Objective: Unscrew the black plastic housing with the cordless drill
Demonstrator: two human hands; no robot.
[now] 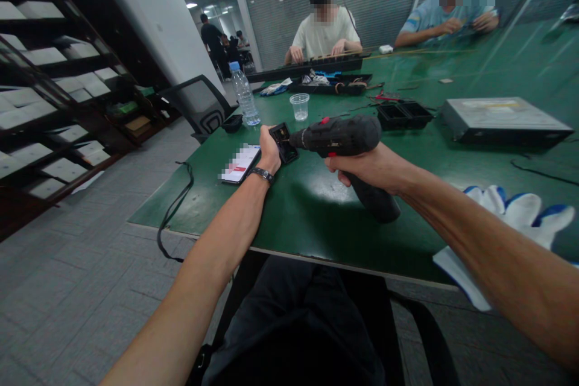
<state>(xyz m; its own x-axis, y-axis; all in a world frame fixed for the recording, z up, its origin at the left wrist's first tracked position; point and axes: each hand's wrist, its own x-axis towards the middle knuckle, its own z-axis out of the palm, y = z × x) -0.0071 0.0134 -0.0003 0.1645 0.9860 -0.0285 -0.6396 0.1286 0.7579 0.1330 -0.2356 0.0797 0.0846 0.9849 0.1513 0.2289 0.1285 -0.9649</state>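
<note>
My right hand [362, 166] is wrapped round the grip of a black cordless drill [344, 136] with red accents. The drill lies level in the air, its chuck pointing left. My left hand [270, 151] is closed on the left side of a small black box-like part [284, 143], tilted up off the table. The drill's tip meets the inside of this part; whether it touches a screw is too small to tell. A smartphone [241, 163] with a lit screen lies beside my left wrist.
Beyond my hands stand a water bottle [245, 96], a clear plastic cup [299, 107] and a black tray [404, 115]. A metal disc drive [506, 120] sits at the right. White-and-blue gloves [520, 211] lie under my right forearm. Two people sit across the green table [217, 208].
</note>
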